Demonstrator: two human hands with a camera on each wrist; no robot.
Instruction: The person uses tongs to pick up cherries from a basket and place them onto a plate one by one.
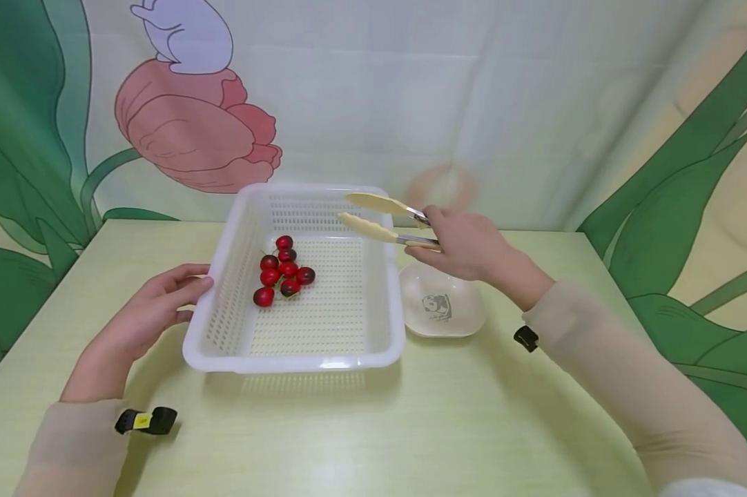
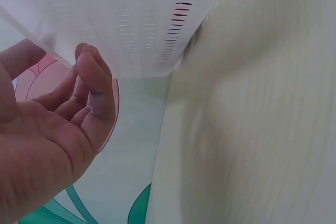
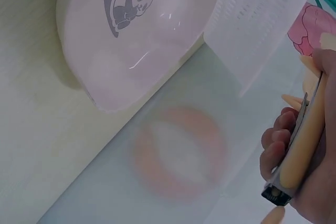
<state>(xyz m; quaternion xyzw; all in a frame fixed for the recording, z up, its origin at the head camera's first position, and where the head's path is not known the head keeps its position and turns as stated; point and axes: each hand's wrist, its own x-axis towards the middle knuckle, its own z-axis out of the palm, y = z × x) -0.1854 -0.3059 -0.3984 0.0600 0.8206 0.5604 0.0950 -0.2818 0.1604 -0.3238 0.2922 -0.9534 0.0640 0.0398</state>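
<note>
A white plastic basket (image 1: pixel 311 362) with slotted walls stands on the table, and several dark red cherries (image 1: pixel 270 277) lie clustered in its left half. My left hand (image 1: pixel 156 304) holds the basket's left rim, its fingers bent at the edge in the left wrist view. In my right hand (image 1: pixel 467 245) is a pair of tongs (image 1: pixel 380 203) with cream tips and metal arms. The tips are spread apart above the basket's right rim, nothing between them. Below that hand, a shallow white dish (image 1: pixel 463 310) with a panda print sits against the basket's right side.
The pale yellow-green table (image 1: pixel 460 421) meets a hanging backdrop (image 1: pixel 348 103) painted with a flower and leaves just behind the basket. Black wrist straps (image 1: pixel 162 420) are worn on both sleeves.
</note>
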